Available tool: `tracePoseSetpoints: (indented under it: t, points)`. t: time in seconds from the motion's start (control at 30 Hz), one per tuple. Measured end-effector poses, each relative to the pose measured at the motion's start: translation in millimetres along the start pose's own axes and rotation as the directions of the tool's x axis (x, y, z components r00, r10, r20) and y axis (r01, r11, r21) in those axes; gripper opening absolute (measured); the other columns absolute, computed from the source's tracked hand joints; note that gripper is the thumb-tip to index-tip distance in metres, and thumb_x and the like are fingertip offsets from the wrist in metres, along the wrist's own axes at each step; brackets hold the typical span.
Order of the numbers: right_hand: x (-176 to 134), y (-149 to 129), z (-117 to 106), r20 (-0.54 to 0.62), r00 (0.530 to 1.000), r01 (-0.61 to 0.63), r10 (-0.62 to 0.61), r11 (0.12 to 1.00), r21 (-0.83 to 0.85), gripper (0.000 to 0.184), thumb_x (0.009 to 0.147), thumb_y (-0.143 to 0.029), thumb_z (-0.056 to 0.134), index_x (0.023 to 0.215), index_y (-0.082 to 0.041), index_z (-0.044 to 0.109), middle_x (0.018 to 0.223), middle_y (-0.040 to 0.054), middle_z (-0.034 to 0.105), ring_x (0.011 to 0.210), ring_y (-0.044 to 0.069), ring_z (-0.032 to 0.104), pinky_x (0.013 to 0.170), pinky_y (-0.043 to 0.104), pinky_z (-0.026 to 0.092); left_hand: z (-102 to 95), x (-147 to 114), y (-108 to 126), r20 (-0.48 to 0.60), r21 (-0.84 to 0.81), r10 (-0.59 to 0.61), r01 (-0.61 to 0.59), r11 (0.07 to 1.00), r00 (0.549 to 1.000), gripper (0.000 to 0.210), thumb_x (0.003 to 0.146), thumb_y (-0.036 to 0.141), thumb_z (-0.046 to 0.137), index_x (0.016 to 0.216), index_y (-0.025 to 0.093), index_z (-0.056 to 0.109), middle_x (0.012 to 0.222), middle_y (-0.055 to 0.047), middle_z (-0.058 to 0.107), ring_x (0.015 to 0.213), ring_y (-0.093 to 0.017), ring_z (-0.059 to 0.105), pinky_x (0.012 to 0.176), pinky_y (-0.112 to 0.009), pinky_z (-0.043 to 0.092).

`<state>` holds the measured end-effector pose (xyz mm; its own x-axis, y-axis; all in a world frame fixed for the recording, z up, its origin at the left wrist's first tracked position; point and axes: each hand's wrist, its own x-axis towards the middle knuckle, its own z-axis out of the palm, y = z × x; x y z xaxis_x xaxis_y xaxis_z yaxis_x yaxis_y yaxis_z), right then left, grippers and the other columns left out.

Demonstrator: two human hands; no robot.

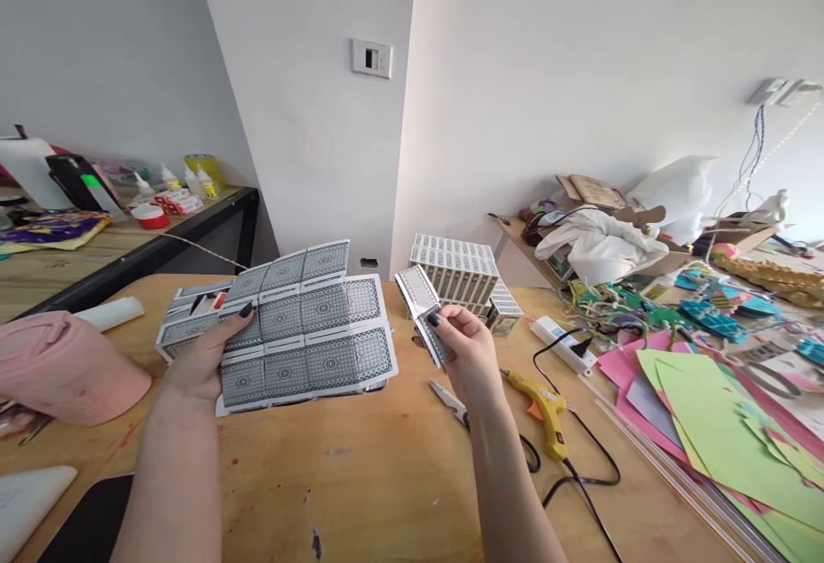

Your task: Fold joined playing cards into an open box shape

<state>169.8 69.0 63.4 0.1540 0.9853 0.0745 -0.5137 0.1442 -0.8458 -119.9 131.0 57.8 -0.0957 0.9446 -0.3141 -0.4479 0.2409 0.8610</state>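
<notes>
My left hand (209, 353) grips the left side of a panel of joined playing cards (305, 323), its thumb on top. The grey patterned backs face me, in rows with white borders, and the panel is held above the table. In my right hand (458, 344), pinched between thumb and fingers, is a small folded playing-card piece (421, 301) with a white-edged flap. Just behind it stands a block of stacked card boxes (454, 267). A scissors blade (449, 396) shows below my right wrist, and a yellow glue gun (544, 408) lies right of that forearm.
A white power strip (563, 344) sits beyond the glue gun, whose black cord loops across the table. Coloured paper sheets (708, 417) and craft scraps cover the right side. At left are a pink roll (70, 366) and a side shelf with glue bottles (206, 181).
</notes>
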Motion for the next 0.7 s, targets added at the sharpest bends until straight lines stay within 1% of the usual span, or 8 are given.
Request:
tracePoseSetpoints:
  t: [0.07,0.13,0.17,0.23,0.33,0.43,0.57,0.7]
  points:
    - [1,2,1,0.019,0.997,-0.073,0.073,0.997,0.017,0.028,0.062,-0.024,0.076,0.084,-0.024,0.060,0.074,-0.0027,0.066,0.056,0.012,0.058,0.045,0.022,0.044,1.2,0,0,0.006,0.012,-0.010,0.010,1.000,1.000,0.040,0.056,0.018,0.076,0.094,0.017,0.063,0.068,-0.004,0.073,0.081,-0.027,0.069,0.076,-0.038,0.057]
    - [1,4,3,0.073,0.989,-0.134,0.132,0.991,0.018,0.033,0.064,-0.027,0.075,0.093,-0.024,0.060,0.077,-0.0022,0.066,0.056,0.011,0.058,0.046,0.021,0.044,2.4,0,0,0.016,0.000,-0.019,0.019,1.000,1.000,0.039,0.057,0.018,0.075,0.095,0.017,0.064,0.069,-0.004,0.073,0.081,-0.027,0.069,0.076,-0.037,0.057]
    - [1,5,4,0.089,0.984,-0.155,0.153,0.988,0.014,0.032,0.066,-0.029,0.074,0.094,-0.023,0.061,0.077,-0.0015,0.066,0.056,0.011,0.058,0.046,0.021,0.044,3.0,0,0,0.026,-0.011,-0.027,0.027,1.000,0.999,0.039,0.058,0.018,0.074,0.095,0.016,0.064,0.071,-0.004,0.073,0.081,-0.027,0.069,0.076,-0.037,0.057]
    - [1,7,4,0.098,0.977,-0.193,0.191,0.981,0.013,0.025,0.069,-0.032,0.071,0.089,-0.020,0.063,0.075,-0.0005,0.065,0.056,0.010,0.057,0.047,0.021,0.044,3.9,-1,0,0.041,-0.028,-0.011,0.012,1.000,0.999,0.039,0.059,0.016,0.074,0.097,0.016,0.063,0.074,-0.004,0.073,0.081,-0.027,0.069,0.077,-0.037,0.057]
    - [2,10,3,0.080,0.967,-0.245,0.242,0.968,0.042,0.019,0.070,-0.031,0.071,0.079,-0.017,0.064,0.067,-0.0009,0.062,0.055,0.008,0.054,0.047,0.018,0.042,4.3,-2,0,0.045,-0.022,0.064,-0.063,0.998,0.997,0.045,0.056,0.011,0.075,0.099,0.017,0.063,0.076,-0.003,0.074,0.080,-0.025,0.069,0.077,-0.037,0.057]
    - [3,11,3,0.073,0.964,-0.263,0.257,0.961,0.088,0.016,0.069,-0.029,0.071,0.075,-0.016,0.064,0.064,-0.0019,0.061,0.054,0.007,0.052,0.049,0.017,0.042,4.0,-2,0,0.052,-0.020,0.099,-0.098,0.995,0.994,0.047,0.054,0.010,0.076,0.098,0.018,0.063,0.077,-0.002,0.074,0.080,-0.025,0.069,0.078,-0.035,0.057]
    - [3,11,5,0.071,0.965,-0.260,0.253,0.958,0.124,0.014,0.069,-0.027,0.071,0.072,-0.016,0.063,0.065,-0.0016,0.063,0.053,0.007,0.053,0.053,0.018,0.045,4.9,-1,0,0.062,-0.036,0.063,-0.061,0.997,0.996,0.046,0.053,0.011,0.078,0.097,0.018,0.064,0.076,-0.003,0.074,0.081,-0.025,0.069,0.077,-0.033,0.057]
    - [2,12,4,0.072,0.966,-0.258,0.250,0.952,0.162,0.015,0.068,-0.025,0.073,0.072,-0.016,0.061,0.062,-0.0035,0.060,0.051,0.006,0.051,0.050,0.018,0.044,6.6,-1,0,0.034,-0.033,0.033,-0.032,0.999,0.999,0.040,0.058,0.015,0.076,0.096,0.017,0.064,0.074,-0.004,0.073,0.081,-0.025,0.069,0.078,-0.034,0.057]
